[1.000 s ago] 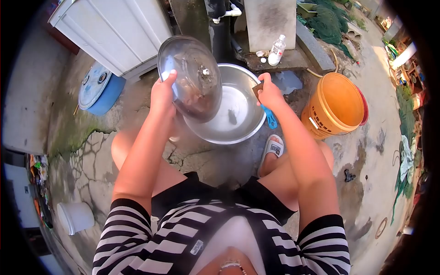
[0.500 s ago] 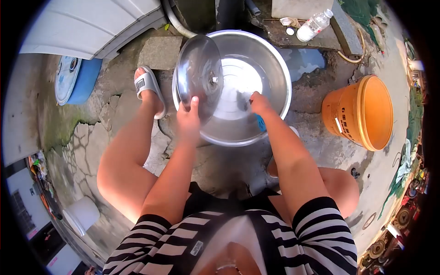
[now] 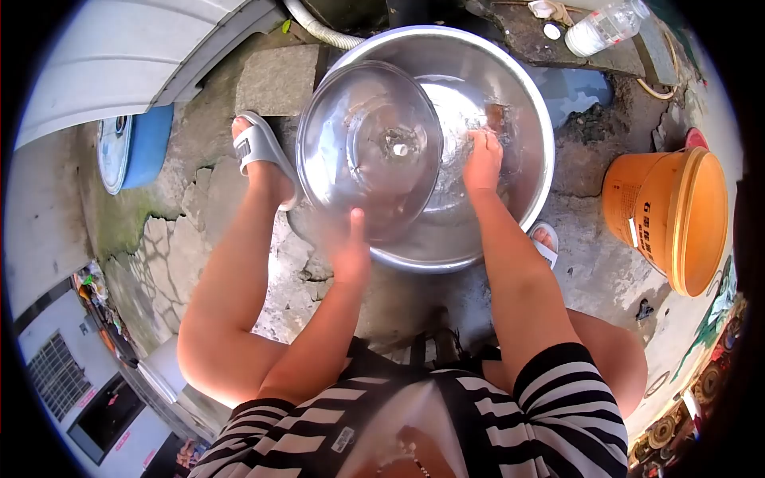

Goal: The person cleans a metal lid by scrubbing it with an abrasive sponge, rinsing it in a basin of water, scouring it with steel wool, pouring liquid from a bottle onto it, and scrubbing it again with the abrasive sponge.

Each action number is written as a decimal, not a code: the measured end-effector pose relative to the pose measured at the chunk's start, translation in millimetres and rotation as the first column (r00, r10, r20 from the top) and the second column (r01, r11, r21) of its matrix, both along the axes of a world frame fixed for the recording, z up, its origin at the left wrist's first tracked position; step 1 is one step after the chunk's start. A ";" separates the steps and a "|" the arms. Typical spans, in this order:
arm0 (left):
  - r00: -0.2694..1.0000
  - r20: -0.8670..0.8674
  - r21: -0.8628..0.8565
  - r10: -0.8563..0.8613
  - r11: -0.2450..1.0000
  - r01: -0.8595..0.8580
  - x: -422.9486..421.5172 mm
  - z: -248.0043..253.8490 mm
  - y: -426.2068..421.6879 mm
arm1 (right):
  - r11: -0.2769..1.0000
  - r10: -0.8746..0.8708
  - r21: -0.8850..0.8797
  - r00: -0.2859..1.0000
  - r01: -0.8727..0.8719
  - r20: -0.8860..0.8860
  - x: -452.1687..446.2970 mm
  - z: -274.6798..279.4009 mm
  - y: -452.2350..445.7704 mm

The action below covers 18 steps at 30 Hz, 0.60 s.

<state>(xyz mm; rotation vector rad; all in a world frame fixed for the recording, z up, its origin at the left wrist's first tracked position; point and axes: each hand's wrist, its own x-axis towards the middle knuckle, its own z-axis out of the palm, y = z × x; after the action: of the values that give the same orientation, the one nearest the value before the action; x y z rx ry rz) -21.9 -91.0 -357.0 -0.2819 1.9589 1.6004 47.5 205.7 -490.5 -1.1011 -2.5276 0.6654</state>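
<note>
A large metal basin (image 3: 535, 199) stands on the ground between my feet, with water glistening inside. My left hand (image 3: 349, 251) grips the near rim of a round see-through pot lid (image 3: 358, 119), thumb on top and fingers hidden beneath. The lid is tilted over the basin's left side, and a small white piece shows at its middle. Inside the basin, right of the lid, my right hand (image 3: 483, 159) has its fingers curled together. Whatever they may hold is hidden.
An orange bucket (image 3: 649, 199) stands at the right. Behind the basin, a plastic bottle (image 3: 606, 28) lies near a white cap (image 3: 551, 31) on a slab. At the left are a blue drum (image 3: 147, 147) and a stone block (image 3: 279, 80). The concrete ground is cracked.
The lid has turned flatter to the camera and shows a wider face. My right hand has moved farther into the basin. A blue patch by my right wrist no longer shows. The view has shifted.
</note>
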 end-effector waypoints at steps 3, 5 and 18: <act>0.975 0.174 0.115 0.134 0.981 -0.156 0.5 15.8 16.5 | 0.557 -0.475 -0.827 0.788 -0.075 -0.391 -39.7 8.6 -27.2; 0.944 0.249 0.255 0.215 0.926 -0.278 -3.8 28.3 31.0 | 0.778 -0.228 -0.594 0.787 -0.207 -0.573 -54.9 94.6 -43.6; 0.977 0.210 0.360 0.030 0.927 -0.106 7.7 47.5 48.2 | 0.889 0.187 -0.386 0.964 -0.247 -0.187 -157.2 123.8 -46.2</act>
<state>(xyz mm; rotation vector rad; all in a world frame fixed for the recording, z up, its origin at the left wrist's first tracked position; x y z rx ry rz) -14.3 -42.8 -309.5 -0.3462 1.4751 1.8680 -109.6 159.5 -366.7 -0.8487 -2.4675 1.3328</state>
